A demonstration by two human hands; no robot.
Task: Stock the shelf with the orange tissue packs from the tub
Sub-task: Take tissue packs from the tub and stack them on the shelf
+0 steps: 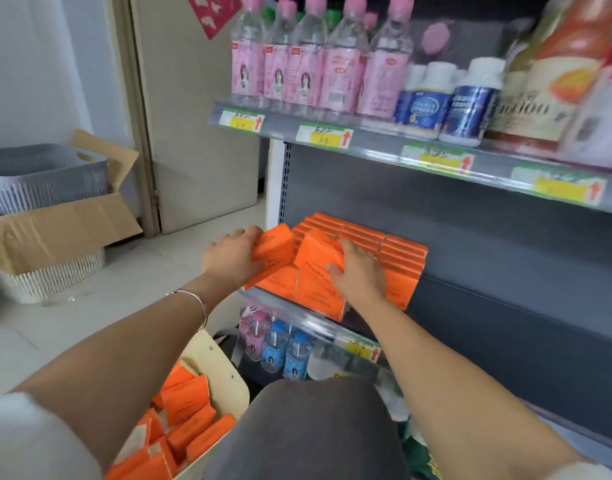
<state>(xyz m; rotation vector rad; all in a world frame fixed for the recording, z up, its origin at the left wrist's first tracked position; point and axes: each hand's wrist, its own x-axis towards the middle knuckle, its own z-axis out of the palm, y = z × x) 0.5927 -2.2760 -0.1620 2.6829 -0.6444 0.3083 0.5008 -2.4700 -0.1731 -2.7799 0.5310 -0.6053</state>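
Grey metal shelf (488,271), middle tier: block of orange plastic-wrapped tissue packs (398,252) stacked at its left end. Cream plastic tub (228,379) sits below by my knee, with more orange packs loose inside. My left grip (233,256) curls round one tilted orange pack (276,244) at the block's front-left. My right grip (358,271) clamps a second tilted pack (318,251) just beside it, on the front row.

Five pink-label bottles (306,77) in the front row of the top shelf (377,147) (more caps behind, blurred). Three blue jars (470,105). Four price tags (323,136) on that shelf's edge. Two orange tissue packs (275,245) held: one per grip, left grip (233,256) and right grip (358,275). One tub (228,379), one cardboard box (55,230), two baskets (44,181).
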